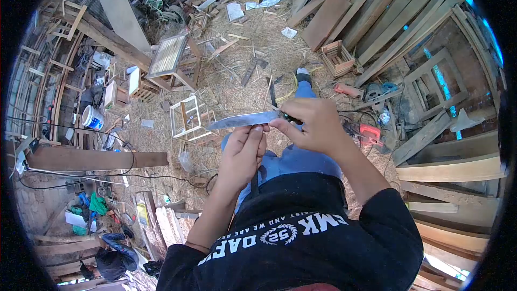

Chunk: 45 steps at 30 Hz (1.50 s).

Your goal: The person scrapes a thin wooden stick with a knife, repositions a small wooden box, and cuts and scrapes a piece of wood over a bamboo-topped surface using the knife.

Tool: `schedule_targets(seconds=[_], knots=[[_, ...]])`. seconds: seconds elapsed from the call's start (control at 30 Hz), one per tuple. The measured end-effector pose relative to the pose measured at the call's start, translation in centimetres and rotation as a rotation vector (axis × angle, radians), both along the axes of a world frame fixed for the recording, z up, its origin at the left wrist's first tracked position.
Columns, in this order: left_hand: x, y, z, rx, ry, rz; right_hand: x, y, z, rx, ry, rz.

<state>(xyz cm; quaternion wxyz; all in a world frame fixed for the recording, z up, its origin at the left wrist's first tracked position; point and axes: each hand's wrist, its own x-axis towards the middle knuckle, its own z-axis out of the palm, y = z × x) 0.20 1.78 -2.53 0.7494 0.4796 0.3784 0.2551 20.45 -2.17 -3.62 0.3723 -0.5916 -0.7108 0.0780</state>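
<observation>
My right hand (318, 124) is wrapped around the dark handle of a knife (242, 120). The long, broad blade points to the left and lies across the space above my left hand (242, 153). That hand is closed, with thumb and fingers pinched together just under the blade. Whatever sits in the pinch is mostly hidden by the fingers and blade. A thin stick (267, 92) shows just beyond the blade; I cannot tell whether it reaches my left fingers.
A small white wooden frame (186, 118) stands left of the knife, near a slatted-top table (169, 56). A slatted crate (337, 59) and a red power tool (370, 134) lie to the right. Boards (371, 16) lean at the back right. Wood scraps and shavings litter the floor.
</observation>
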Motion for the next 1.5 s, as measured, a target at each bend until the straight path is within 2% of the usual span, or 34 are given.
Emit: schedule_targets(seconds=[0.13, 0.27, 0.33, 0.4, 0.5, 0.57, 0.6, 0.67, 0.7, 0.77, 0.87, 1.0, 1.07, 1.2, 1.3, 1.4, 1.5], knots=[[0.0, -0.5, -0.6, 0.207, 0.112, 0.081, -0.1, 0.1, 0.2, 0.04, -0.023, 0.006], [-0.3, -0.7, -0.3, 0.232, 0.168, 0.074, -0.1, 0.1, 0.1, 0.082, -0.034, 0.01], [-0.5, -0.9, 0.1, 0.235, 0.111, 0.064, 0.7, 0.4, -0.5, 0.129, -0.02, 0.013], [-1.3, -1.2, 0.5, 0.185, 0.103, 0.015, 3.5, 1.4, -1.2, 0.104, -0.065, -0.357], [-1.9, -1.5, 0.2, 0.149, 0.033, 0.0, 6.1, 2.3, -2.3, 0.008, 0.024, -0.49], [-1.9, -0.7, 0.7, -0.101, -0.047, -0.024, 5.6, 2.4, -3.2, -0.152, 0.584, -0.333], [-2.0, -0.3, 0.8, -0.1, -0.05, -0.022, 4.8, 2.3, -3.0, -0.152, 0.58, -0.331], [-2.0, 0.2, 0.7, -0.287, -0.212, -0.134, 2.3, 2.2, -2.1, -0.273, 0.987, -0.125], [-1.9, 0.3, 0.5, -0.288, -0.216, -0.142, 1.6, 2.2, -1.6, -0.269, 0.983, -0.132], [-1.8, 0.4, 0.1, -0.371, -0.282, -0.198, 0.6, 2.4, -0.5, -0.341, 1.091, 0.033], [-1.8, 0.8, 0.3, -0.414, -0.326, -0.24, -1.0, 3.2, 0.6, -0.298, 0.951, -0.017], [-2.3, 2.4, -0.6, -0.441, -0.388, -0.232, -1.3, 5.3, 0.3, -0.322, 1.015, 0.018], [-2.1, 3.7, -0.9, -0.422, -0.338, -0.196, -0.8, 6.6, 0.9, -0.455, 1.043, -0.033], [-1.7, 6.9, -2.6, -0.407, -0.29, -0.152, 0.6, 10.8, -0.2, -0.484, 1.015, -0.057], [-1.5, 9.3, -4.2, -0.395, -0.205, -0.093, 1.4, 14.1, -2.8, -0.412, 1.051, -0.112], [-0.5, 12.3, -7.7, -0.291, -0.11, -0.036, 2.4, 18.2, -6.8, -0.483, 1.065, -0.114], [1.5, 16.2, -13.8, -0.124, 0.182, 0.116, 3.0, 22.9, -12.0, -0.533, 1.056, -0.168]])
